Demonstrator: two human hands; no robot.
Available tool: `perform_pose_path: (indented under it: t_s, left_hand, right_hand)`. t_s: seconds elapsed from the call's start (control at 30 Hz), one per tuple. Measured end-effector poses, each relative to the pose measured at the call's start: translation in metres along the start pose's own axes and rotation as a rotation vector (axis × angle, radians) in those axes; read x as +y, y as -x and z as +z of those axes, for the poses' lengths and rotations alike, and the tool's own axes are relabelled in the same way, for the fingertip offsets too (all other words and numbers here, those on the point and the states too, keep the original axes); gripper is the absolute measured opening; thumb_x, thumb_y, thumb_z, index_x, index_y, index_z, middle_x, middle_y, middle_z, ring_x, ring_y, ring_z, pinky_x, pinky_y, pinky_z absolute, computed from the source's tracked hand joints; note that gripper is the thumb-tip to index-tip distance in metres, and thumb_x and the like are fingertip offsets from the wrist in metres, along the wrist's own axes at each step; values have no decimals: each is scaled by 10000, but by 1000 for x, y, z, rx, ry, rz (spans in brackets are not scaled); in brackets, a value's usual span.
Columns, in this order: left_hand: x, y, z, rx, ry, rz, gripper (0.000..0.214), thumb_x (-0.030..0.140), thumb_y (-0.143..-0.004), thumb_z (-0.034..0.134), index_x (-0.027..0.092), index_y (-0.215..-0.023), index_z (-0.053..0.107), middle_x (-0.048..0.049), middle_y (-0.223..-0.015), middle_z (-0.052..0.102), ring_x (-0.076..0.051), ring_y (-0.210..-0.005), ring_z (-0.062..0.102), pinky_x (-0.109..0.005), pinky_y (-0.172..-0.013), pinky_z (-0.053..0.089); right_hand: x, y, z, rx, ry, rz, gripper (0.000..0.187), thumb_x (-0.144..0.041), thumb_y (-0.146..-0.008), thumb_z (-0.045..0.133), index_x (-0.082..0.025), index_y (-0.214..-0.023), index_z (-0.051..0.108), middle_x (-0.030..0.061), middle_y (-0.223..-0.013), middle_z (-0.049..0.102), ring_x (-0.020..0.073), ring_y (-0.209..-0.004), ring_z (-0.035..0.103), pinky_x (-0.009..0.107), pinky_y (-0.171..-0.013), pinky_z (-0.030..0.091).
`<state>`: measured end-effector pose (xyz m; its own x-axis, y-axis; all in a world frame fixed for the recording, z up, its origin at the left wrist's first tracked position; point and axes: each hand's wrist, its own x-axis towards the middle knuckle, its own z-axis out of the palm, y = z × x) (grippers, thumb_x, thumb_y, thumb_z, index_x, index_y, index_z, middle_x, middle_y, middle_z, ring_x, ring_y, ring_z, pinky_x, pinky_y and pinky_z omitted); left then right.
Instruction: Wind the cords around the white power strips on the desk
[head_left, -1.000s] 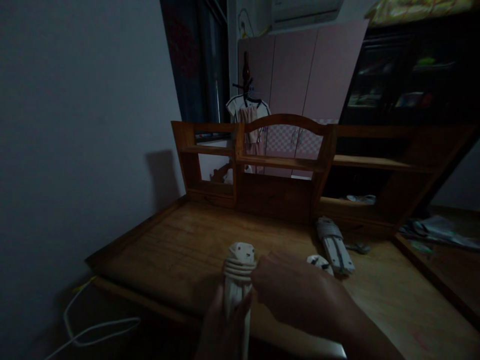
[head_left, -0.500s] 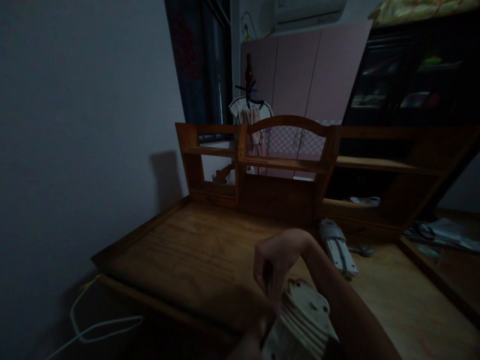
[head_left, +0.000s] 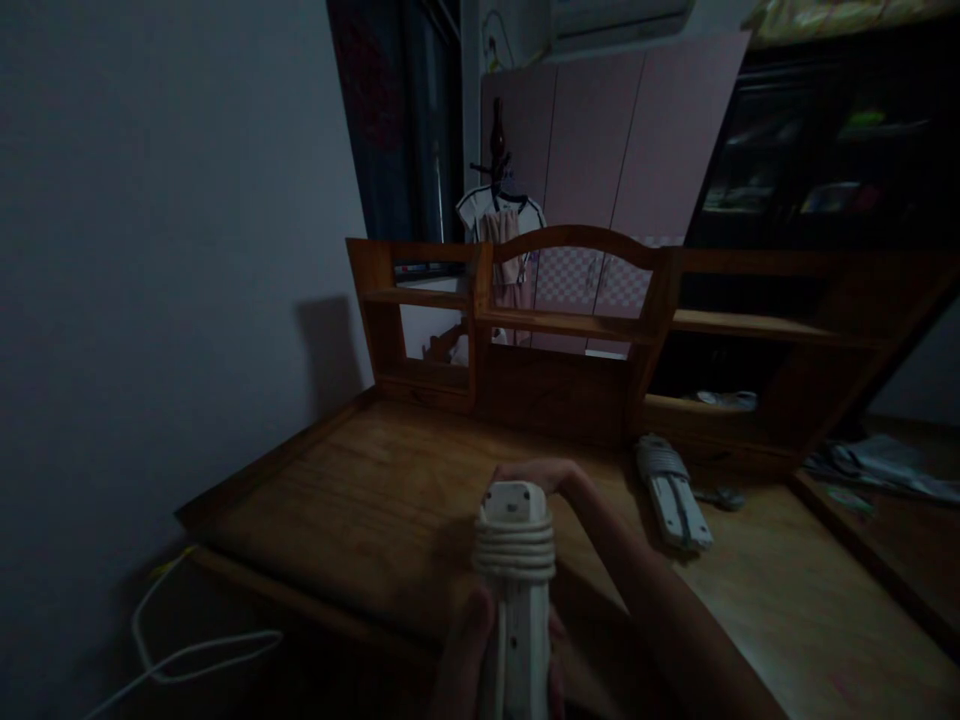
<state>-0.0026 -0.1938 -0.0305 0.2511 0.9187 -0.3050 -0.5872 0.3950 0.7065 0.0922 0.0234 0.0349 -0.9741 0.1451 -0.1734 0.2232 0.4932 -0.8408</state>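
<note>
A white power strip [head_left: 527, 630] is held up at the bottom middle, its far end pointing away from me. Several turns of its white cord [head_left: 514, 550] are wrapped around it near that end. My left hand [head_left: 466, 645] grips the strip lower down, thumb on the left side and fingertips showing on the right. Behind the far end is my right hand [head_left: 546, 473], wrist bent; its fingers are hidden by the strip. Another power strip [head_left: 679, 508], also with its cord wound around one end, lies on the wooden desk [head_left: 360, 480] to the right.
A wooden shelf unit [head_left: 570, 325] stands along the desk's back edge. At left is a wall [head_left: 187, 250], with a loose white cable [head_left: 210, 645] hanging by the desk's front corner. Papers [head_left: 885, 465] lie at the far right. Behind stands a pink wardrobe [head_left: 589, 150].
The held power strip has turned from lying slanted to pointing away from me, with its wrapped cord facing up. My right hand has moved from the near side to behind its far end.
</note>
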Motion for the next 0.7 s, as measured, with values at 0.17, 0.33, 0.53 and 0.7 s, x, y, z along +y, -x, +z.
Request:
perform_pose_path:
  t_s: [0.17,0.33,0.53,0.7]
  left_hand:
    - [19,-4,-9,175,-41,139,575,644,-718,619,104,-915,646,-88,-617,665,-160,-458,587,-242,-432,449]
    - [32,-6,-35,311,-129,207,495,512,-743,674,107,-1024,628,-86,-666,684,-169,-503,606,-268,-468,491]
    - [41,-2,-43,324,-118,234,513,537,-728,661,119,-1024,626,-75,-650,678,-160,-475,584,-265,-440,484]
    - [44,0,-40,367,-171,269,546,579,-721,645,119,-1014,622,-83,-634,683,-167,-476,597,-255,-436,483]
  right_hand:
    - [18,-11,-1,93,-10,8,30,-117,-694,584,-106,-706,610,-41,-639,530,95,-612,461,201,-588,399]
    - [11,-24,8,106,-54,-46,124,-186,-760,547,-124,-835,624,-20,-751,556,107,-696,494,208,-650,410]
    - [5,-34,14,136,-274,-60,196,-204,-835,454,-117,-858,628,-2,-774,568,94,-662,493,208,-630,401]
    - [-8,-26,11,160,-291,-56,259,-303,-878,487,-105,-795,633,4,-754,584,100,-674,522,218,-645,418]
